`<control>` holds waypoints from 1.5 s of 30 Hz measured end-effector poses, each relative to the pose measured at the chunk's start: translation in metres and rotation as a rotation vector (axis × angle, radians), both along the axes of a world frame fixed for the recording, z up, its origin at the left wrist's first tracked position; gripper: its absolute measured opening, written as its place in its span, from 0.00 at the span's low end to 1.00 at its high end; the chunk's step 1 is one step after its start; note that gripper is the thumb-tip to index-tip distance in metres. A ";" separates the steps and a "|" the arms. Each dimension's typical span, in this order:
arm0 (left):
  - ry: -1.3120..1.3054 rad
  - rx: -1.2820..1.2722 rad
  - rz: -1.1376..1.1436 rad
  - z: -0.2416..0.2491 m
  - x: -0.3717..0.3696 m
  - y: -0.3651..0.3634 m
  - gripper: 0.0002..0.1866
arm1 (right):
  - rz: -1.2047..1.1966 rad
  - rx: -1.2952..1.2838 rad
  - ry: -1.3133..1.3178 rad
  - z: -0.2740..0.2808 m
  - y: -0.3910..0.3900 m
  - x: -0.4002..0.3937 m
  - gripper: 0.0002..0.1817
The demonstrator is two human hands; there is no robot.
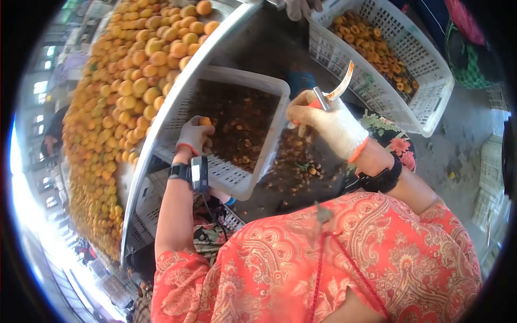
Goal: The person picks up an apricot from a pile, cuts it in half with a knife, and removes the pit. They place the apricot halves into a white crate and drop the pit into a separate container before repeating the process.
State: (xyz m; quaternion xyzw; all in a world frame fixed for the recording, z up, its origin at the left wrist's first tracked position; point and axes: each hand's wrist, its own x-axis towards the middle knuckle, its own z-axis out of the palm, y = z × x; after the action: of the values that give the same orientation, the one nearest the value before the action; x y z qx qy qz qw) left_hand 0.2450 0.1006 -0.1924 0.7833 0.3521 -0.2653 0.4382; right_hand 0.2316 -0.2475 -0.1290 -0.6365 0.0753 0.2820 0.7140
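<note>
- The left hand, in a pale glove, closes its fingers around a small orange fruit, held over the near-left part of the middle crate.
- The right hand, in a white glove with an orange cuff, is closed around a curved tool; the tool's pale blade, marked with orange, rises above the fist beside a short metal tube.
- The middle crate is white plastic with slotted walls and holds dark, wet-looking bits and orange scraps.
- More scraps lie on the dark floor just to the right of that crate.
- To the left, a large heap of whole orange and yellow fruits covers the worktop, which has a pale curved rim.
- At the upper right, a second white crate holds cut, opened fruit pieces.
- A co-worker's gloved hand is at the top edge, near that crate.
- A dark wrist device bears a white label; its writing is too small to read.
</note>
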 end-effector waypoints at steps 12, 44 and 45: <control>-0.496 0.493 0.522 0.176 -0.261 0.104 0.08 | 0.078 0.108 0.012 0.010 -0.003 -0.011 0.08; -0.211 0.998 -0.386 0.105 0.001 0.148 0.18 | 0.213 -0.011 -0.044 0.012 0.041 -0.007 0.10; -0.269 0.985 -0.374 0.107 -0.006 0.146 0.20 | 0.202 0.037 -0.078 0.008 0.043 -0.008 0.10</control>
State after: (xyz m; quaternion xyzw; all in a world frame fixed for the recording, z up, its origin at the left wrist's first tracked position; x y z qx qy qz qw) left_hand 0.2395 0.2471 -0.0857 0.9723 0.2301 -0.0397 0.0057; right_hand 0.2235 -0.2046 -0.1206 -0.6378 -0.0221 0.3290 0.6961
